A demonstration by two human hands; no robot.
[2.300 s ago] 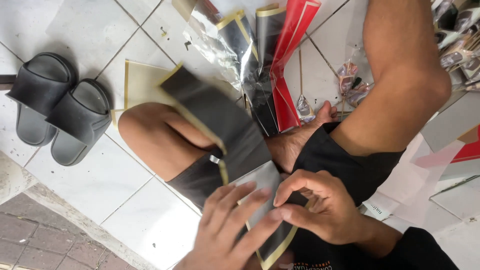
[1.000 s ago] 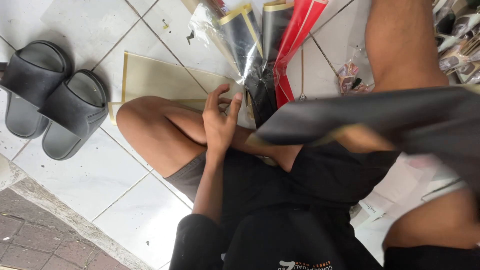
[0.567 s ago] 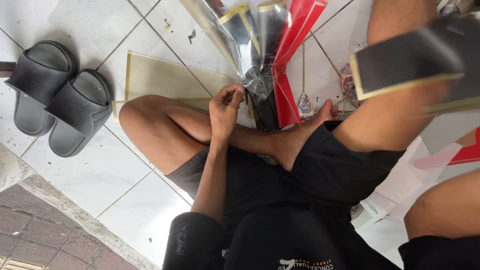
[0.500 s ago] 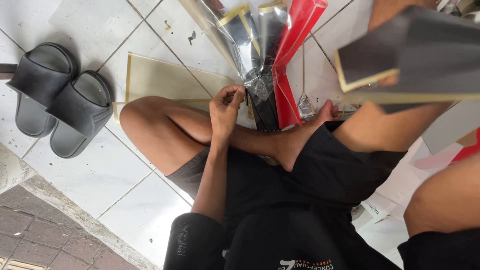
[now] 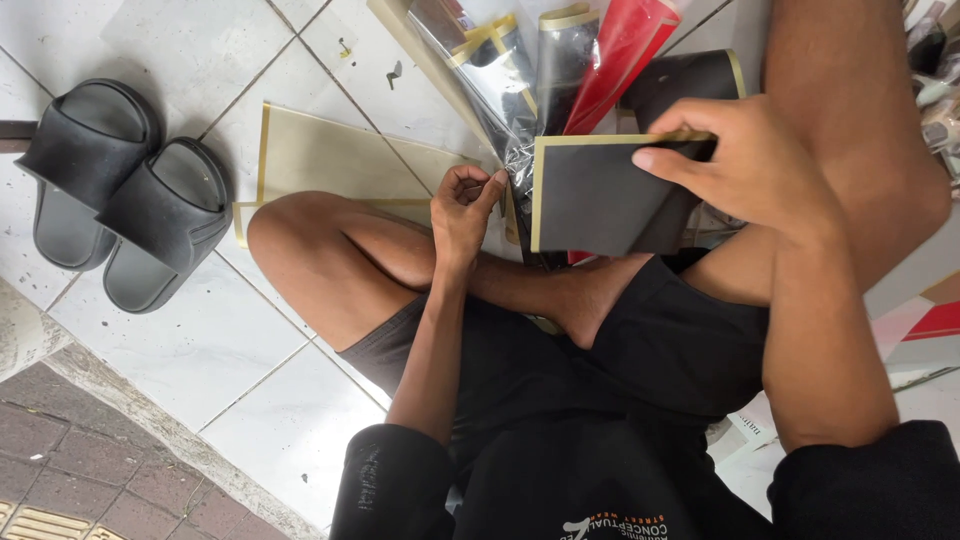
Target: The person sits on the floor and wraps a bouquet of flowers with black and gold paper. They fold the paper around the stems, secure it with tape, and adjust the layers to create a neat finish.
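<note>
Right hand [image 5: 745,165] grips a black gold-edged sheet [image 5: 600,195], fingers closed on its top right corner, held above the crossed legs. Left hand [image 5: 462,205] at the sheet's 9 o'clock, loosely curled (holding nothing visible). Black slides [image 5: 120,190] on the tiled floor [image 5: 250,350], far 9 o'clock. Red and black sheets [image 5: 600,60] piled at 12 o'clock.

Soft, even daylight fills the scene, bright without harsh contrast. The pale glossy floor tiles [image 5: 190,370] show faint sheen and only weak, diffuse shadows beneath the black rubber slide sandals [image 5: 120,190]. Crinkled clear plastic wrapping [image 5: 505,80] near the top edge catches small glare spots. The picture is sharp in the middle; the right edge looks slightly softer and stretched by the wide lens.
</note>
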